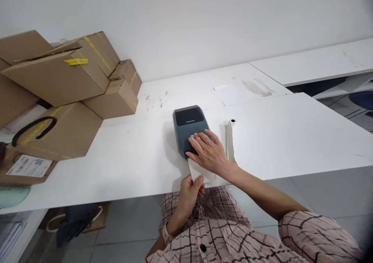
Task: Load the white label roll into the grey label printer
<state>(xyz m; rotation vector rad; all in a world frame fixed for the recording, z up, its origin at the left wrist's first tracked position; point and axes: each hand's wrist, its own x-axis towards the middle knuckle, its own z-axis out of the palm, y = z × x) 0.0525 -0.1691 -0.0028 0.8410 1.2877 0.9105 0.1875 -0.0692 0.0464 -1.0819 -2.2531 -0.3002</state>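
A dark blue-grey label printer (182, 133) sits on the white table in front of me. Out of its near end comes a strip of white paper (196, 170). My left hand (190, 191) pinches the lower edge of that paper between thumb and fingers, at the table's front edge. Spread over the printer's top, my right hand (208, 150) rests with its fingertips by a small light button and its thumb near the paper slot. To the right of the printer lies a small paper roll (232, 121) with a loose strip (230, 142) trailing toward me.
Several cardboard boxes (58, 78) are stacked at the left, one with a black handle (35, 125). A flat white sheet (233, 94) lies toward the back of the white table (131, 158). Under the table's left side is a dark bag (75, 220).
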